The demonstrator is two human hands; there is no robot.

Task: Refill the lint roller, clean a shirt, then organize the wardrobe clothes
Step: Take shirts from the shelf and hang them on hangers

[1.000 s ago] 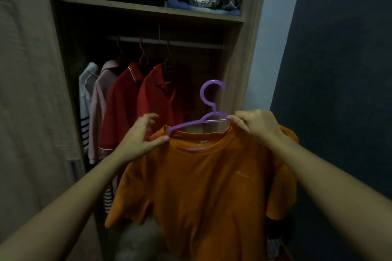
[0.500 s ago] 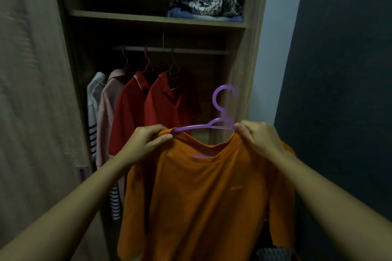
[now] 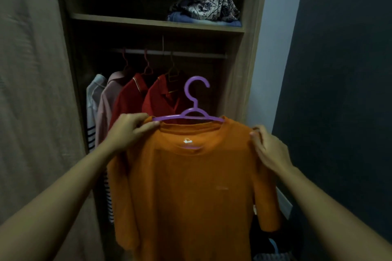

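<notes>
- Orange shirt hangs on a purple hanger in the middle of the frame, right in front of the open wardrobe.
- The hanger's arms go inside the neck hole. Its hook sticks up above the collar, lower than the rail.
- The left hand, at the middle left, has its fingers curled round the shirt's shoulder, right at the end of the hanger.
- The right hand, at the middle right, pinches the cloth of the other shoulder between thumb and fingers.
- Behind the orange shirt, 4 tops hang from the rail: 2 red shirts, 1 pink shirt and 1 white shirt with dark stripes low down, farthest left.
- Above the rail, a shelf holds a pile of folded clothes at the upper right. A patterned cloth lies on top of a blue one.
- A big pale door fills the left of the frame.
- A dark wall fills the right.
</notes>
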